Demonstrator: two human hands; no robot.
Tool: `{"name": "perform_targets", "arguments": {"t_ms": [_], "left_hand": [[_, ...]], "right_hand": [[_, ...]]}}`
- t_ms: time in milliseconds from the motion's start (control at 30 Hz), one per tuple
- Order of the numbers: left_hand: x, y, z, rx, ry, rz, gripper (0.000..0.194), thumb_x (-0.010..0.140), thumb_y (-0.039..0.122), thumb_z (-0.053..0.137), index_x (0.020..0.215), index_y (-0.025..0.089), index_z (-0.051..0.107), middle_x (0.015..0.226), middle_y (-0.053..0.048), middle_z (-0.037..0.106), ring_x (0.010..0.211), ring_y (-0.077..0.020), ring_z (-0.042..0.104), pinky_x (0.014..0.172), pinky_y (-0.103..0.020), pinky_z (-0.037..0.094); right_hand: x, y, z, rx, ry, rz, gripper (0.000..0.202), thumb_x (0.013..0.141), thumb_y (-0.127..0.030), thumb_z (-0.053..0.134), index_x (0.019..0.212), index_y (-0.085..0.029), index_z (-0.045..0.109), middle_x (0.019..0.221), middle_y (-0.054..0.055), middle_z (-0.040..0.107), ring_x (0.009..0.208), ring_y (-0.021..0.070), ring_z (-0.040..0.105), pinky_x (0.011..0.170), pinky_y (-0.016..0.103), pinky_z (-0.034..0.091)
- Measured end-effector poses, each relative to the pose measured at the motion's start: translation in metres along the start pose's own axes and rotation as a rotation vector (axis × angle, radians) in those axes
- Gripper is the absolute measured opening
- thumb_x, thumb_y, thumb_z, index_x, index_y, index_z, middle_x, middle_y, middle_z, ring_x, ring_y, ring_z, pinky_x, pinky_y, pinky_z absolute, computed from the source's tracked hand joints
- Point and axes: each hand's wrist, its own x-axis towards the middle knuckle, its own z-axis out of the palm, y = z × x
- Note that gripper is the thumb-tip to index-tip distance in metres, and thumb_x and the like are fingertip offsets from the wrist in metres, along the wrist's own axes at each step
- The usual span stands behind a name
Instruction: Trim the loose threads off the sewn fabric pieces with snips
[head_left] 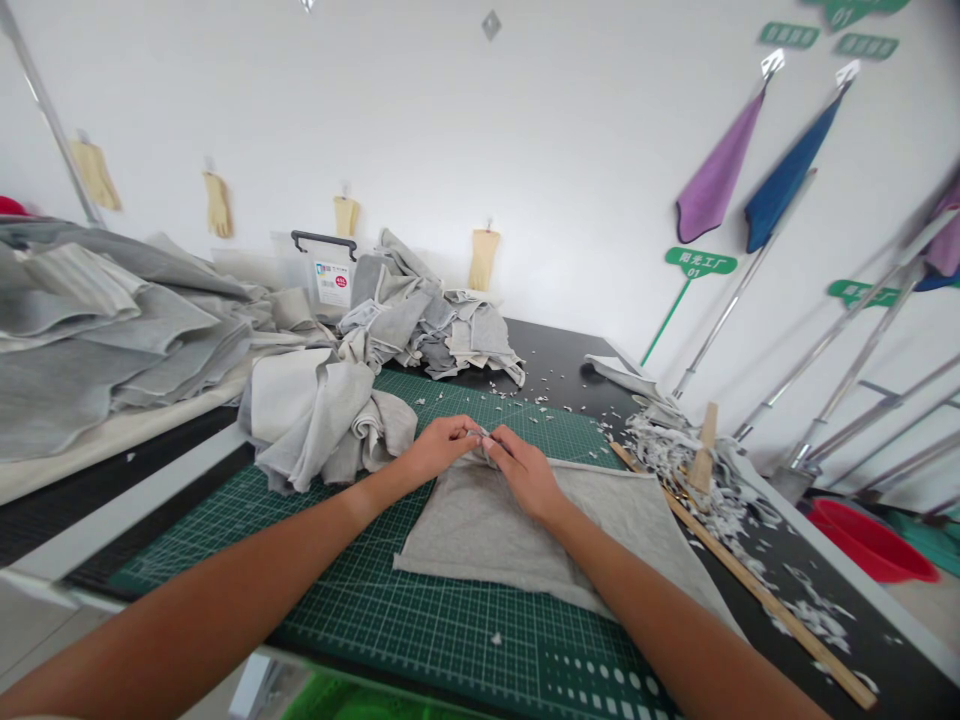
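A piece of light grey fabric [517, 540] lies spread over the green cutting mat [345, 590] in front of me. At its far edge my left hand [446, 445] pinches a gathered bit of the cloth between thumb and fingers. My right hand [523, 470] meets it there, its fingertips closed on the same gathered edge. The two hands nearly touch, and the exact fold between the fingertips is too small to make out. Left of my hands sits a rumpled bundle of grey cloth [322, 420], apart from them.
Stacked grey fabric [112, 340] fills the left, and a heap of scraps [442, 310] lies at the back by a clear plastic bin [319, 280]. Along the right run a wooden ruler [757, 590] and shredded cuttings [667, 440]. A red basin [870, 540] stands beyond the table's right edge.
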Motion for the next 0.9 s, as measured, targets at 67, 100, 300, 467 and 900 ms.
{"name": "perform_targets", "arguments": {"t_ms": [67, 100, 300, 467, 900], "left_hand": [[0.0004, -0.0023, -0.0001, 0.010, 0.003, -0.008, 0.031, 0.086, 0.042, 0.064, 0.095, 0.013, 0.069, 0.068, 0.002, 0.057, 0.062, -0.0106, 0.045, 0.059, -0.022, 0.031], [0.0006, -0.0029, -0.0001, 0.012, 0.004, -0.011, 0.031, 0.085, 0.042, 0.064, 0.094, 0.013, 0.069, 0.068, 0.003, 0.057, 0.061, -0.0105, 0.045, 0.058, -0.022, 0.031], [-0.0003, 0.0003, 0.0003, -0.010, -0.005, -0.014, 0.029, 0.086, 0.040, 0.063, 0.094, 0.014, 0.070, 0.074, 0.001, 0.062, 0.066, -0.0117, 0.050, 0.062, -0.023, 0.034], [-0.0014, 0.0012, 0.0009, -0.039, -0.008, -0.022, 0.028, 0.086, 0.040, 0.064, 0.093, 0.013, 0.069, 0.075, 0.000, 0.064, 0.067, -0.0121, 0.052, 0.064, -0.023, 0.036], [-0.0017, -0.0028, 0.0013, -0.087, -0.021, -0.035, 0.029, 0.086, 0.041, 0.065, 0.093, 0.013, 0.068, 0.084, -0.003, 0.069, 0.075, -0.0143, 0.059, 0.071, -0.024, 0.042]], "right_hand": [[-0.0001, 0.0003, -0.0001, 0.003, -0.001, 0.000, 0.036, 0.102, -0.054, 0.038, 0.085, -0.025, 0.051, 0.074, -0.004, 0.055, 0.072, 0.0159, 0.055, 0.067, 0.025, 0.034], [-0.0001, 0.0005, -0.0001, 0.004, -0.001, 0.001, 0.036, 0.102, -0.054, 0.038, 0.085, -0.025, 0.050, 0.074, -0.004, 0.054, 0.072, 0.0160, 0.055, 0.067, 0.025, 0.034], [0.0000, 0.0007, -0.0005, 0.010, -0.018, 0.003, 0.034, 0.102, -0.053, 0.038, 0.085, -0.025, 0.049, 0.074, -0.005, 0.053, 0.072, 0.0159, 0.054, 0.067, 0.025, 0.034], [0.0002, 0.0007, -0.0004, 0.020, -0.023, -0.003, 0.033, 0.102, -0.051, 0.038, 0.085, -0.025, 0.049, 0.074, -0.005, 0.053, 0.071, 0.0152, 0.053, 0.067, 0.025, 0.033], [0.0000, 0.0009, -0.0002, 0.057, -0.025, -0.012, 0.034, 0.103, -0.050, 0.037, 0.082, -0.025, 0.047, 0.072, -0.005, 0.051, 0.070, 0.0152, 0.051, 0.067, 0.025, 0.034]]}}
